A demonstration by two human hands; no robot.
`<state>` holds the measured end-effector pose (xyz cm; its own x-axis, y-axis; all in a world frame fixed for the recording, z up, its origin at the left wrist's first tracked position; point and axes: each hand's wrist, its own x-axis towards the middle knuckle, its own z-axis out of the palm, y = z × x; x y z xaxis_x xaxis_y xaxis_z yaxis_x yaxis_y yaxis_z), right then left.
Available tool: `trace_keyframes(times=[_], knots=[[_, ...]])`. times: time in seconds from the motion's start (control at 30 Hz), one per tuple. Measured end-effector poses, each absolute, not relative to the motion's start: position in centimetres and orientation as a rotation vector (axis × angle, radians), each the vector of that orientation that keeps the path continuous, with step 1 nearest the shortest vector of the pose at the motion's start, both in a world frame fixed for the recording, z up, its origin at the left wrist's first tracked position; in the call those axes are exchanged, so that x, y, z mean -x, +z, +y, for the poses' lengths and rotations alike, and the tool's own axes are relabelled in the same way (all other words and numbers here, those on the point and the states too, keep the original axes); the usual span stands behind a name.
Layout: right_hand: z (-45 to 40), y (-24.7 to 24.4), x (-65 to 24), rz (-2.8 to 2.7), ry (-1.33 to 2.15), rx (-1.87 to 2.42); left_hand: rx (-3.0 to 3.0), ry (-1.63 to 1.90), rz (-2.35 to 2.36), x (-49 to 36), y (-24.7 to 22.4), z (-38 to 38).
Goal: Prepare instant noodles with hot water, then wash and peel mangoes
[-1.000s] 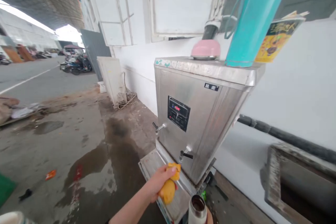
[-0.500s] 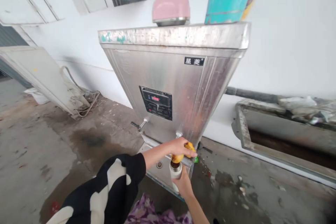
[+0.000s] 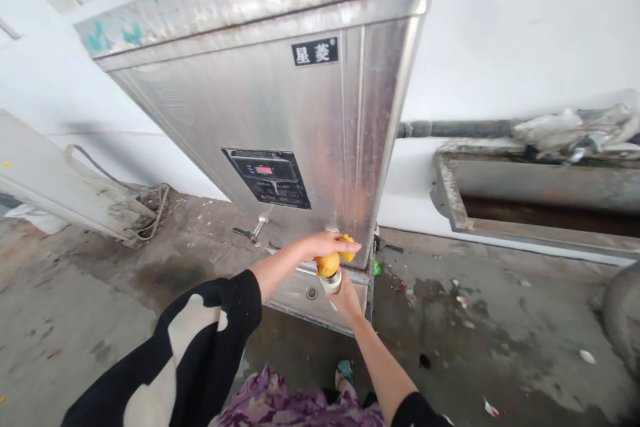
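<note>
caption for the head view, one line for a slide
Left hand with a yellow lid at the right tap of a steel water boiler, right hand holding a flask beneath.

White wall [image 3: 500, 27] at 1 o'clock, wet stained concrete floor [image 3: 475, 333] at 4, leaning white panel [image 3: 45, 173] at 9.

Left arm first: a black sleeve [image 3: 200, 340] with big cream blotches, loose and soft, ending at the forearm, so the wrist and the left hand [image 3: 325, 245] are bare. No ring, no watch showing there. Right arm now: a short black sleeve edge [image 3: 415, 410] at the near edge of the view, bare forearm up to the right hand [image 3: 345, 297]. Low between the arms, purple floral fabric [image 3: 285, 407], and a blue-patterned shoe [image 3: 344, 371].
</note>
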<state>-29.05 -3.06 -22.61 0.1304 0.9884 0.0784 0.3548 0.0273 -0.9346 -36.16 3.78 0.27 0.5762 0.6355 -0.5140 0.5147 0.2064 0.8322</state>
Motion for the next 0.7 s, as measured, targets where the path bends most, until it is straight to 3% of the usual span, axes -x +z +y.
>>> trace_keyframes(times=[0.7], knots=[[-1.5, -22.2, 28.3, -1.389, 0.848, 1.439, -1.434, -0.169, 1.004, 37.5, 1.7, 2.9]])
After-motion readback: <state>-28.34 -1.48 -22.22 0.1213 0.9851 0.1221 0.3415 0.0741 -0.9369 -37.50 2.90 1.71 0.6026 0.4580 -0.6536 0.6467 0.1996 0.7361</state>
